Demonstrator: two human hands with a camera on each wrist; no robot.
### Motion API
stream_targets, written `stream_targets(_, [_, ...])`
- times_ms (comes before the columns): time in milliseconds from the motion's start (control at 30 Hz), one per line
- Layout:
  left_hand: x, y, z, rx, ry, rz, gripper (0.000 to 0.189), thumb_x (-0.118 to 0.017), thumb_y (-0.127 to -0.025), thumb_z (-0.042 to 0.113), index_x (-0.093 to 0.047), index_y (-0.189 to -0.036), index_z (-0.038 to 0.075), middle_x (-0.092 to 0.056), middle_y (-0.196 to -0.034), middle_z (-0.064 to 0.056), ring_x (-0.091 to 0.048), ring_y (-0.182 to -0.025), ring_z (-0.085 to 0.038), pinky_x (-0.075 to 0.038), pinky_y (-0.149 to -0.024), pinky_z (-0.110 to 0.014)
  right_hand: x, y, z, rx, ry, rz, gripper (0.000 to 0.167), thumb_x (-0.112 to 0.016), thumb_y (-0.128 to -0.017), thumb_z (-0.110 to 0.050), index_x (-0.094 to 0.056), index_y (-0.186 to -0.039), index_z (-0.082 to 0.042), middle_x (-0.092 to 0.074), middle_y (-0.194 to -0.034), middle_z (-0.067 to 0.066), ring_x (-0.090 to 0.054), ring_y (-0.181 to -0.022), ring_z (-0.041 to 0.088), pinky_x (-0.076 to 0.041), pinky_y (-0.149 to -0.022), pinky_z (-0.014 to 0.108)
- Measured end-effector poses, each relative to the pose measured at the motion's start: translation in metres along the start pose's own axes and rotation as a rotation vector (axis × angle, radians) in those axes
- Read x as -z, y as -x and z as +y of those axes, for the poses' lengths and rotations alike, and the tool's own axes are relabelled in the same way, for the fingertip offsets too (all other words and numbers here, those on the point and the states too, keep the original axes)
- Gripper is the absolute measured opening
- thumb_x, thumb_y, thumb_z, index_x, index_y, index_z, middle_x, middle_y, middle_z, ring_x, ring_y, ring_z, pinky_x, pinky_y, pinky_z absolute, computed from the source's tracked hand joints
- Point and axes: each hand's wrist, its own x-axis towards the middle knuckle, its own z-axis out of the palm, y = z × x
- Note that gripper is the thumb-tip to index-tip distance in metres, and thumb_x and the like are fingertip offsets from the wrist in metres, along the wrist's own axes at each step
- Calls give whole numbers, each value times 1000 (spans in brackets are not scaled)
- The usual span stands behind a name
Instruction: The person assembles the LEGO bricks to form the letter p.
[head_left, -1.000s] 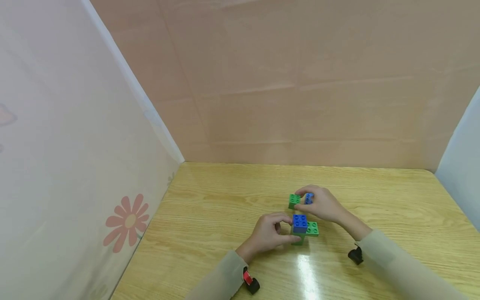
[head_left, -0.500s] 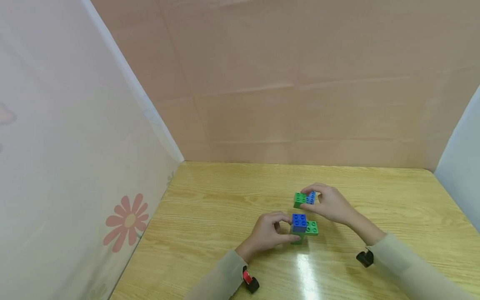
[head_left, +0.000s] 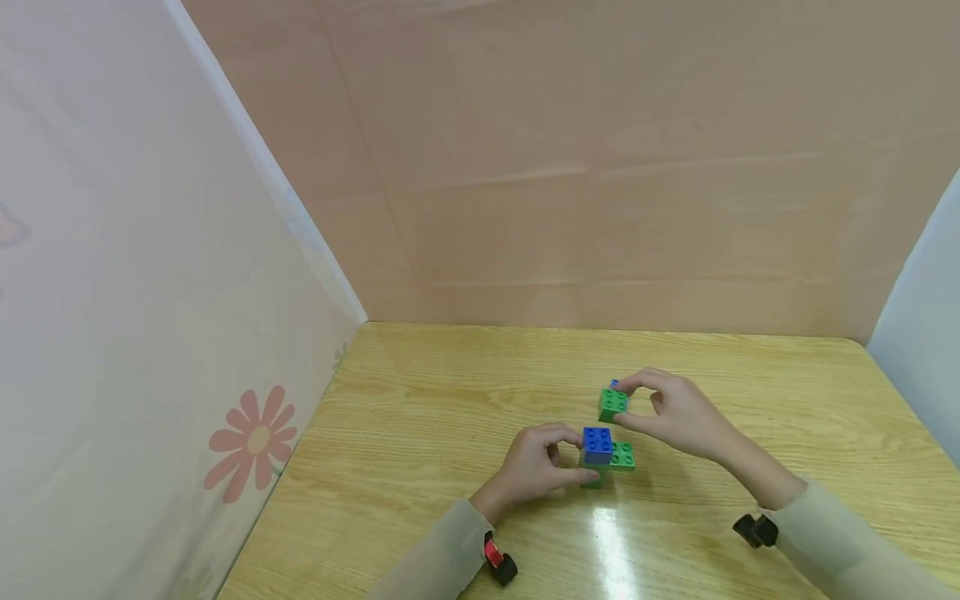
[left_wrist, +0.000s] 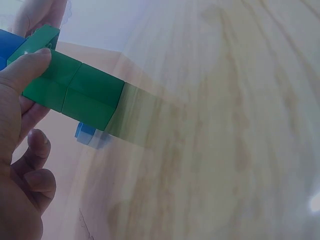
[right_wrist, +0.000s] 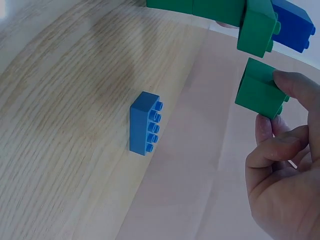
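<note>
My left hand [head_left: 536, 462] grips a toy brick build standing on the table, thumb on its near side and fingers behind. Green bricks [left_wrist: 95, 95] form its lower part, a dark blue brick [head_left: 597, 446] tops it, and a green brick [head_left: 622, 456] juts out to the right. Just behind this build, my right hand [head_left: 678, 417] pinches a loose green brick [right_wrist: 261, 90] between thumb and fingertips. In the right wrist view that brick is apart from the build's jutting brick [right_wrist: 256, 30].
A lighter blue brick [right_wrist: 143, 125] with a long row of studs lies on the wooden table [head_left: 450, 392], mostly hidden in the head view behind the held green brick. A brown sheet [head_left: 600, 208] stands behind the table, a pale flowered one [head_left: 150, 250] at the left.
My right hand has moved right with the green brick, which now covers most of the lighter blue brick in the head view. The left hand and its build stay put.
</note>
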Motion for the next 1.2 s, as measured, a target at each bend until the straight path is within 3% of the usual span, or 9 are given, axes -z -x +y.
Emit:
stream_targets(600, [0, -1, 0, 1, -13, 4, 31, -93, -81, 27, -76, -106, 20, -71, -102, 18, -48, -62, 4, -47, -56, -15, 12, 28, -10, 52, -8, 44, 34, -89, -84, -25, -73, -113, -20, -68, -106, -8, -29, -51, -1, -34, -45, 24])
stream_targets(700, [-1, -1, 0, 7, -12, 0, 31, -93, -81, 28, -76, -106, 20, -71, -103, 19, -49, -63, 4, -47, -56, -15, 13, 34, -13, 58, -5, 37, 34, -90, -84, -26, -72, -112, -21, -64, -93, -11, -29, -51, -2, -33, -44, 24])
stream_targets(800, [0, -1, 0, 13, -4, -2, 32, -93, -81, 28, -77, -106, 20, -71, -103, 19, -49, -63, 4, -48, -57, -15, 13, 39, -15, 45, 4, 29, 34, -90, -84, -28, -72, -112, -21, -50, -73, -14, -28, -51, -2, -33, -45, 23])
stream_targets(900, [0, -1, 0, 12, -2, -1, 32, -93, -80, 28, -77, -106, 20, -71, -103, 19, -50, -63, 4, -48, -57, -15, 13, 43, -16, 26, 8, 18, 34, -89, -84, -30, -72, -112, -21, -35, -63, -14, -27, -51, -2, -32, -45, 22])
stream_targets(1200, [0, -1, 0, 3, -12, 3, 31, -93, -80, 27, -77, -106, 20, -71, -104, 19, -51, -63, 1, -48, -57, -15, 15, 49, -15, 55, 7, -11, 32, -88, -86, -27, -72, -114, -24, -39, -67, -14, -26, -52, -3, -31, -47, 20])
